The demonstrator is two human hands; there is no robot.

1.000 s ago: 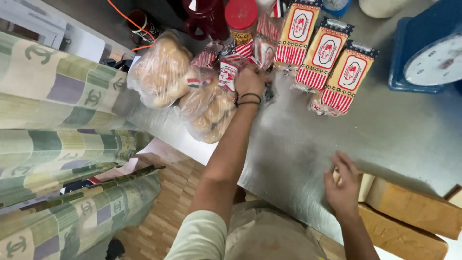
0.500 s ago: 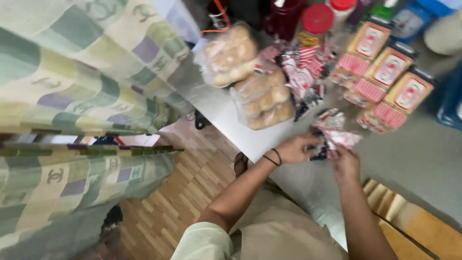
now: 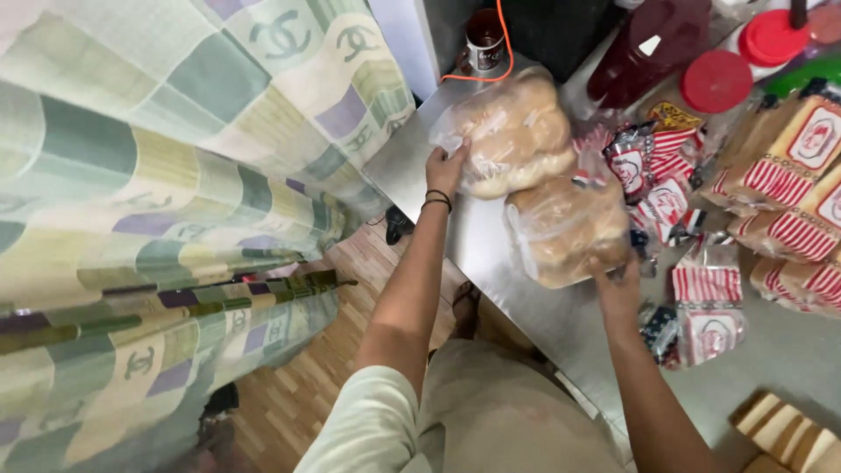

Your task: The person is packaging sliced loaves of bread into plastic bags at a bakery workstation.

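Two clear plastic bags of bread buns lie on a steel table point(image 3: 412, 162). My left hand point(image 3: 446, 166) grips the left edge of the far bag of buns point(image 3: 517, 131). My right hand point(image 3: 618, 285) holds the near edge of the closer bag of buns point(image 3: 565, 229), fingers partly under it. Small red-and-white striped packets point(image 3: 653, 175) lie just to the right of the bags, and one larger striped packet point(image 3: 710, 307) sits by my right wrist.
Bread loaves in red-striped wrappers point(image 3: 788, 166) fill the right side. Dark red jars with red lids point(image 3: 714, 79) and a can point(image 3: 484, 39) stand at the back. A patterned green curtain point(image 3: 158, 193) hangs left of the table. Wooden floor point(image 3: 298, 394) shows below.
Both hands left the small striped packet near the table's front edge. The left hand reached out to the far bun bag; the right moved to the closer bun bag.
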